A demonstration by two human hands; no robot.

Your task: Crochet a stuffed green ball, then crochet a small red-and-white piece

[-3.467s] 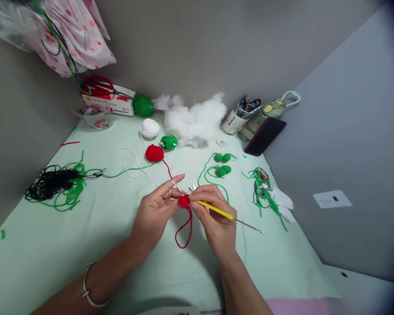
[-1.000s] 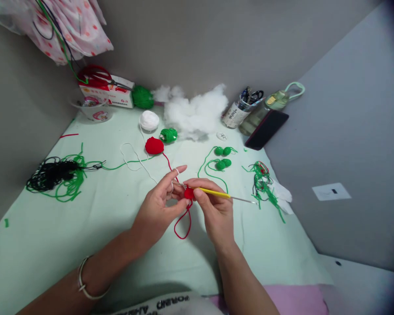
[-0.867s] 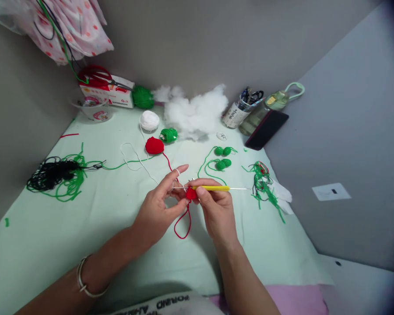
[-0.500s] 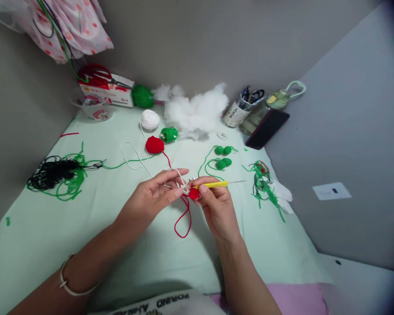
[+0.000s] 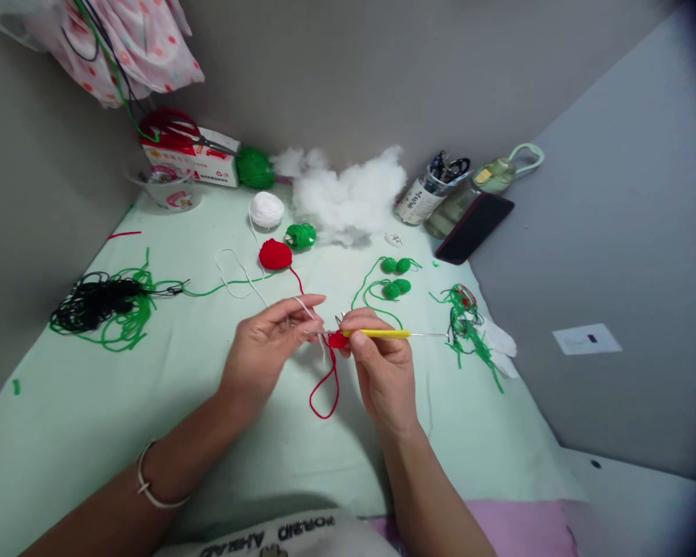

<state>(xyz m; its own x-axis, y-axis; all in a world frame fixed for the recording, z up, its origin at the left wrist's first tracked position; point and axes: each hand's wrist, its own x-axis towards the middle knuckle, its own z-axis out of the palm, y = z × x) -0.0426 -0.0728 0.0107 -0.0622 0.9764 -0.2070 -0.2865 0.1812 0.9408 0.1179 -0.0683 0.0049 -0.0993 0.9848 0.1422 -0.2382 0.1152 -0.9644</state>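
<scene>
My right hand [image 5: 383,367] is closed on a yellow-handled crochet hook [image 5: 383,334], its metal tip pointing left. A small red crochet piece [image 5: 339,340] sits beneath the hook at my right fingertips. My left hand [image 5: 270,340] is closed on white yarn [image 5: 306,309], which runs over its index finger, with the thumb beside the hook's tip. Below the piece hangs a loop of red yarn [image 5: 325,418]. Farther back lie the red yarn ball [image 5: 275,254] and the white yarn ball [image 5: 266,210].
White stuffing [image 5: 351,193] lies at the back between a green yarn ball [image 5: 255,168] and a pen cup [image 5: 421,199]. Tangled black yarn [image 5: 96,302] is at left. Small green crochet balls [image 5: 397,289] and yarn scraps [image 5: 464,325] lie right, near a leaning phone [image 5: 474,227].
The hook has turned more level, and its tip now reaches left to my left thumb. My left hand has shifted slightly, and a white yarn end now hangs below the hook.
</scene>
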